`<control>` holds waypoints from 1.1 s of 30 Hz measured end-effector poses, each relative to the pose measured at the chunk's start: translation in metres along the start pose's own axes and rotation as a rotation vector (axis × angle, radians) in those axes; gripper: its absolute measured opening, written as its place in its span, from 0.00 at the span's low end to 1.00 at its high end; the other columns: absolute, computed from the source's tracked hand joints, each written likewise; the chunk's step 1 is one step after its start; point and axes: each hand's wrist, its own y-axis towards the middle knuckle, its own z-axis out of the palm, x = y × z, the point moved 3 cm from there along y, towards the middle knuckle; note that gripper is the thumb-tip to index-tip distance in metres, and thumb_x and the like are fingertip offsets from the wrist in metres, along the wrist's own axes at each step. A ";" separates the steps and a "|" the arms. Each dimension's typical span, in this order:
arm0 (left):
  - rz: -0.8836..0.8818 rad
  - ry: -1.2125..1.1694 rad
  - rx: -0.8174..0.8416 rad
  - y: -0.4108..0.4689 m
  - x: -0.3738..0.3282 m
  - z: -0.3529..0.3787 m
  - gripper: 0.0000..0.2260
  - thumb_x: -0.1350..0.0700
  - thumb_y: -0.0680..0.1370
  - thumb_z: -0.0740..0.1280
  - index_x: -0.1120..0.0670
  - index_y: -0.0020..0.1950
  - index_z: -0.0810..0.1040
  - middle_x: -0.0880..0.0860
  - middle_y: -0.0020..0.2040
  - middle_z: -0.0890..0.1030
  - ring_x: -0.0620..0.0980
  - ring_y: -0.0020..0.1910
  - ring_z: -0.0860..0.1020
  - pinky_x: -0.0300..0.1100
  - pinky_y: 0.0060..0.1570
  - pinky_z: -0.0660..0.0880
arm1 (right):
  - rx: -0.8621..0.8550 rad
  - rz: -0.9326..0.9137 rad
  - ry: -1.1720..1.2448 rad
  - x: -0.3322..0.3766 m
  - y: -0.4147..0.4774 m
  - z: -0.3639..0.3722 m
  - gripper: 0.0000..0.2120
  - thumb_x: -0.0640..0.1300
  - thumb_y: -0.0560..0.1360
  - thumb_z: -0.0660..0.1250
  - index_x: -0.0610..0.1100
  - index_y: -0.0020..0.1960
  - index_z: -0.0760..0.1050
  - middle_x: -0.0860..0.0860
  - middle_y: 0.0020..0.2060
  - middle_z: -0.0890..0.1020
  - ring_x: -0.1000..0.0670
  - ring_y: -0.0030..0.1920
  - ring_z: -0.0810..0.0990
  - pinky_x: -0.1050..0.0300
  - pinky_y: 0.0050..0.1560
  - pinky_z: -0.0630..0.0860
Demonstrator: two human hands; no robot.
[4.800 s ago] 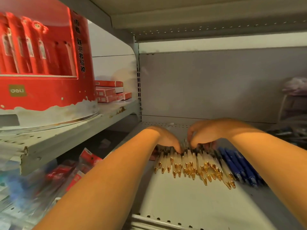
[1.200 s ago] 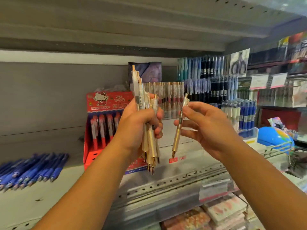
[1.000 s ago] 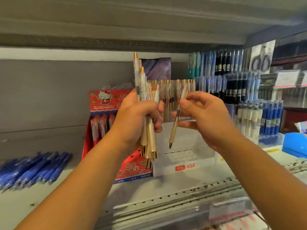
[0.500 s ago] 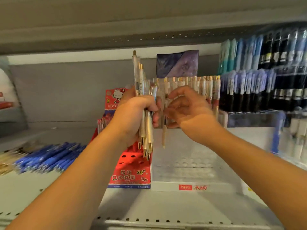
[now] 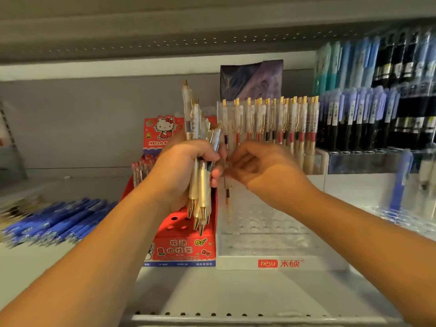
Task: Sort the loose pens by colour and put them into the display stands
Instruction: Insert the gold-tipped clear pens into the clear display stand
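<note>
- Blue pens [image 5: 54, 223] lie in a loose heap on the shelf [image 5: 236, 293], well left of the left hand's grip.
- The left hand [image 5: 181, 171] has its fingers wrapped round a bundle of white-and-gold pens [image 5: 200, 185], tips down, in front of a red stand [image 5: 186, 249].
- Just right of that grip, the right hand [image 5: 266, 173] pinches a single pen [image 5: 227, 193], blurred, tip down above the clear stand [image 5: 264, 246].
- Behind the right hand's grip, matching pens [image 5: 283, 121] stand in a row.
</note>
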 end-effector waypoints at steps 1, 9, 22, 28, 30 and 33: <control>0.004 -0.016 0.006 -0.001 0.000 -0.001 0.06 0.62 0.63 0.64 0.59 0.33 0.80 0.59 0.35 0.72 0.51 0.26 0.69 0.41 0.25 0.69 | 0.001 -0.021 -0.053 0.000 -0.002 0.000 0.11 0.48 0.69 0.78 0.59 0.38 0.77 0.62 0.34 0.81 0.62 0.38 0.80 0.68 0.40 0.78; -0.014 -0.014 0.026 0.000 -0.001 -0.003 0.08 0.61 0.66 0.66 0.60 0.41 0.83 0.61 0.42 0.75 0.51 0.29 0.70 0.40 0.26 0.70 | 0.032 0.014 -0.193 0.000 -0.006 -0.011 0.04 0.51 0.75 0.70 0.56 0.49 0.83 0.65 0.37 0.81 0.68 0.39 0.77 0.77 0.37 0.71; 0.069 0.192 0.101 -0.008 0.004 0.012 0.18 0.63 0.65 0.67 0.53 0.54 0.75 0.54 0.30 0.78 0.50 0.27 0.75 0.42 0.25 0.72 | 0.047 0.179 0.680 0.017 -0.010 -0.016 0.11 0.37 0.70 0.74 0.45 0.51 0.80 0.48 0.39 0.81 0.51 0.31 0.79 0.60 0.24 0.72; 0.085 0.104 0.039 -0.008 0.003 0.009 0.15 0.62 0.66 0.68 0.53 0.51 0.77 0.55 0.33 0.80 0.53 0.28 0.76 0.42 0.27 0.73 | 0.080 0.210 0.810 0.016 -0.006 -0.021 0.15 0.38 0.64 0.73 0.41 0.50 0.77 0.46 0.41 0.85 0.47 0.40 0.84 0.57 0.39 0.80; 0.106 0.056 -0.048 -0.006 0.002 0.006 0.14 0.61 0.66 0.69 0.52 0.50 0.78 0.53 0.34 0.82 0.51 0.28 0.78 0.42 0.27 0.74 | 0.065 0.206 0.914 0.017 -0.004 -0.023 0.17 0.37 0.63 0.72 0.40 0.51 0.77 0.42 0.45 0.85 0.44 0.46 0.85 0.54 0.48 0.82; 0.126 0.087 -0.177 -0.005 0.001 0.002 0.11 0.62 0.70 0.71 0.50 0.49 0.77 0.49 0.33 0.83 0.48 0.29 0.81 0.44 0.32 0.76 | 0.072 0.217 1.010 0.017 -0.004 -0.025 0.17 0.36 0.64 0.72 0.38 0.53 0.78 0.41 0.44 0.85 0.42 0.48 0.85 0.53 0.49 0.82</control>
